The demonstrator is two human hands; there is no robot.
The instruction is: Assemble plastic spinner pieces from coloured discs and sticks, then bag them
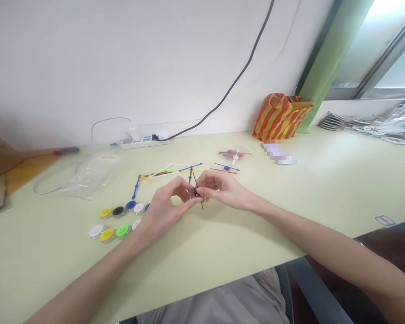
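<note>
My left hand (165, 203): nearly closed, fingertips pinching small black part (196, 192). My right hand (227, 189): likewise, opposite side. Part: between hands, over table (243, 243). Best handling: light, even pressure near centre, thin ends unbent.

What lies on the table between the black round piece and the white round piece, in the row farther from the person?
A blue round piece lies between the black one and the white one, visible in the head view.
</note>
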